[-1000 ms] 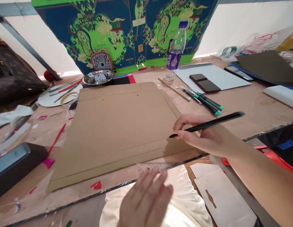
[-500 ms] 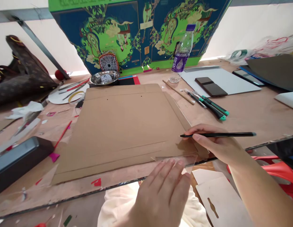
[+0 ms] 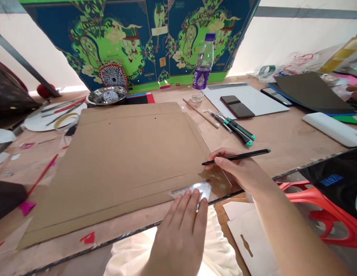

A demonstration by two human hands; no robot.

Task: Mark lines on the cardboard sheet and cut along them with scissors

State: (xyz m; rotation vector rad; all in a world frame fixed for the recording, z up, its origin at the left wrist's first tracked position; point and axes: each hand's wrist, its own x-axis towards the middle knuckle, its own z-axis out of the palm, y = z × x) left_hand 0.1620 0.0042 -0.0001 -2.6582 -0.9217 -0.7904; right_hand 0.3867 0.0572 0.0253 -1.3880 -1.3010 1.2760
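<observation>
A flat brown cardboard sheet (image 3: 132,149) with drawn lines along its near side lies on the table. My left hand (image 3: 184,218) rests with fingers stretched out over a clear set square (image 3: 205,188) at the cardboard's near right edge. A black pen (image 3: 244,155) is pinched in my right hand (image 3: 233,166), its tip just over the right part of the cardboard.
Behind the cardboard are a metal bowl (image 3: 93,96), a water bottle (image 3: 202,73) and a big patterned box (image 3: 144,23). Cutters (image 3: 238,132), a stick (image 3: 201,113) and a brown phone-like object (image 3: 237,106) lie to the right. Another person's hand (image 3: 355,92) shows at far right.
The view has turned to the right. My left hand and the set square have moved up further onto the cardboard. The pen in my right hand now slants more upward.
</observation>
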